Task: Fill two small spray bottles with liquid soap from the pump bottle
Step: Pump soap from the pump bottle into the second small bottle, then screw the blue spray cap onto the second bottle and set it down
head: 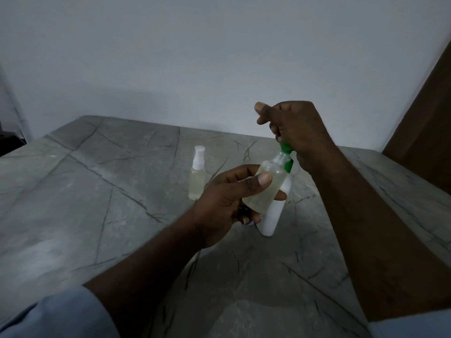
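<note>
Grey veined stone table (97, 191): one capped spray bottle (196, 176), upright, pale liquid; one white pump bottle (271, 220), standing nearby.

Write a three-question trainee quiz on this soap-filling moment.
1. True or false: the capped spray bottle standing on the table is empty.
2. Which hand holds the uncapped spray bottle? A) left hand B) right hand C) neither
3. Fill in: the right hand grips the ___ pump of the white pump bottle.
Key: 1 false, it holds pale yellowish liquid; 2 A; 3 green.
</note>
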Motion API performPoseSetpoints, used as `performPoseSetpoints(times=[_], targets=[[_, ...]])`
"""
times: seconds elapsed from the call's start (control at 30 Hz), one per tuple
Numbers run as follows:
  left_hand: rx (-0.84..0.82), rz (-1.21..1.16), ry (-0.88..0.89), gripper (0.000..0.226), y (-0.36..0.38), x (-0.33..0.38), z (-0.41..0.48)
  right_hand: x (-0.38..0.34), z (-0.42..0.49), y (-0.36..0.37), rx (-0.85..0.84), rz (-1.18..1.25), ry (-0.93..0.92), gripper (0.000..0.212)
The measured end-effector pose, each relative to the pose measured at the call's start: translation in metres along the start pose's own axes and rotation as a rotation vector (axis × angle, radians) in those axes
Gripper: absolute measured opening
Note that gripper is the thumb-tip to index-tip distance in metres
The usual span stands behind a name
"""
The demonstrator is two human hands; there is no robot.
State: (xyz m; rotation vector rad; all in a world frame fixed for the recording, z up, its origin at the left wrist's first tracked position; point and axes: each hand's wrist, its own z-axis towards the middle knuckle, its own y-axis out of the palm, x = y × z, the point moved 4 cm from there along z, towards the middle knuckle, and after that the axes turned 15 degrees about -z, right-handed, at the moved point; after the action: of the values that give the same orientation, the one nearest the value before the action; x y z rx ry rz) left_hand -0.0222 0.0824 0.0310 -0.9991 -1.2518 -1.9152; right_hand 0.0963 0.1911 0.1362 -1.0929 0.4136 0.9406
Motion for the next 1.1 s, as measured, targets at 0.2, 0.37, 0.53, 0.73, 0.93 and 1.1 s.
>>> performPoseSetpoints(times=[0.2, 0.37, 0.53, 0.73, 0.93, 1.1], targets=[[0.043, 0.02, 0.027, 0.042, -0.004, 0.005, 0.002, 0.0, -0.003, -0.008, 0.066, 0.168, 0.069, 0.054], [0.072, 0.068, 0.062, 0.041, -0.008, 0.009, 0.002, 0.005, -0.004, -0.013, 0.123, 0.234, 0.121, 0.062], [0.105, 0.246, 0.145, 0.037, -0.012, 0.01, 0.002, 0.031, -0.02, -0.016, 0.203, 0.179, 0.146, 0.063], [0.168, 0.317, 0.181, 0.037, -0.013, 0.008, 0.002, 0.056, -0.063, -0.005, 0.182, 0.134, 0.141, 0.056], [0.206, 0.353, 0.199, 0.037, -0.013, 0.007, 0.001, 0.067, -0.095, 0.01, 0.077, 0.115, -0.039, 0.051], [0.215, 0.423, 0.211, 0.037, -0.014, 0.005, 0.001, 0.073, -0.103, 0.027, -0.004, 0.018, -0.126, 0.057]])
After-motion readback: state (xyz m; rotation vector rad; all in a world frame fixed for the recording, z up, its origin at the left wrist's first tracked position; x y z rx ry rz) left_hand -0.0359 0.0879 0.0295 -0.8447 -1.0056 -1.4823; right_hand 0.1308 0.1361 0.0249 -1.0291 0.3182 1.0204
